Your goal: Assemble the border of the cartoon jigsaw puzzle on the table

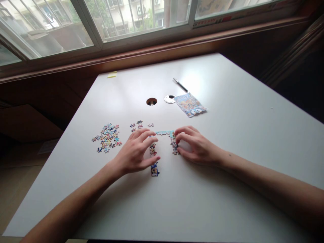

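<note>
One jigsaw puzzle [163,133], partly joined, we list on a white table [227,202] before the person: a pale-blue top strip, a right side strip reaching down a short way, and a longer left side strip with colourful printed figures, the three bordering a bare patch of tabletop. One left hand [138,148], palm down, we enter over the left strip, its fingers loosely curled and slightly spread, the thumb well apart from them; whether the tips touch the pieces we cannot tell. One right hand [193,145] we place at the right strip and top right corner, fingers bent, thumb and forefinger tips near each other at the strip's edge; whether they pinch a piece we cannot tell. Beyond the left hand we note a small group of loose pieces [140,126]; farther to the left, one heap of mixed pieces [107,136], many-coloured. Toward the far side we record one round hole [152,101] in the tabletop, one ring-shaped disc [169,99] just beside it, one printed sheet [190,104] meeting the disc's edge, one dark pen [181,85] lying aslant behind the sheet, and, near the far left corner, one yellow slip [112,74].
</note>
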A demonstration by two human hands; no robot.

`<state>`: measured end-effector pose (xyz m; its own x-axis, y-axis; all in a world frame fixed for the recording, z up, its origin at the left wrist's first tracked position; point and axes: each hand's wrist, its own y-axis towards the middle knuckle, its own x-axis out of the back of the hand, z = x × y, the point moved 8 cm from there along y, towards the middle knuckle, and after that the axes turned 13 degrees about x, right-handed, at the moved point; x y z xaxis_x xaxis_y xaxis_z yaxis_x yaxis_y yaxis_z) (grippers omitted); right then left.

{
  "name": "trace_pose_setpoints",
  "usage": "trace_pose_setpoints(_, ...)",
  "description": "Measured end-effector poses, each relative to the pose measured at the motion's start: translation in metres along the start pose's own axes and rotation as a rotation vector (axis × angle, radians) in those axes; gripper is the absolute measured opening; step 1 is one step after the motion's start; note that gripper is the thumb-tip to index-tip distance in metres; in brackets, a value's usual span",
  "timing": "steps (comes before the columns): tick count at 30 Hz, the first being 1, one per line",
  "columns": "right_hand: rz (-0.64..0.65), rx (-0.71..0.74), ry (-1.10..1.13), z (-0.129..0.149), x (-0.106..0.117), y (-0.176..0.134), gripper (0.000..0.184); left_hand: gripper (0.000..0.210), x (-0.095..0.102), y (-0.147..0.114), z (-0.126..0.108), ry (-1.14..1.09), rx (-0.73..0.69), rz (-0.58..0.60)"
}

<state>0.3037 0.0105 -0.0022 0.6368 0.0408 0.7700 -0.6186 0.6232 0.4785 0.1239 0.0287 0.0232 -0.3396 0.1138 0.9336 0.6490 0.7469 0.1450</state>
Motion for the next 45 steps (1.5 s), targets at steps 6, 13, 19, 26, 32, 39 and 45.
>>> trace_pose_setpoints(6, 0.026, 0.004, -0.029, 0.001, -0.001, 0.001, 0.015, 0.063, -0.025, -0.022, 0.015, 0.083, 0.045, 0.071)
trace_pose_setpoints(13, 0.026, 0.009, -0.06, -0.001, -0.002, 0.0, 0.021, 0.069, -0.026, -0.02, 0.02, 0.079, 0.054, 0.1)
trace_pose_setpoints(19, 0.05, -0.014, -0.092, -0.005, -0.005, -0.003, 0.021, 0.075, -0.028, -0.022, 0.02, 0.091, 0.045, 0.09)
trace_pose_setpoints(26, 0.061, -0.022, -0.09, -0.005, -0.005, -0.002, 0.021, 0.075, -0.027, -0.022, 0.019, 0.084, 0.044, 0.066)
trace_pose_setpoints(32, 0.049, -0.019, -0.083, -0.004, -0.003, -0.002, 0.024, 0.076, -0.029, -0.022, 0.021, 0.083, 0.042, 0.069)
trace_pose_setpoints(39, 0.049, -0.044, -0.077, -0.005, -0.004, -0.001, 0.019, 0.075, -0.029, -0.022, 0.021, 0.081, 0.044, 0.073)
trace_pose_setpoints(45, 0.044, -0.044, -0.051, -0.005, -0.001, -0.001, 0.017, 0.075, -0.027, -0.022, 0.02, 0.073, 0.031, 0.061)
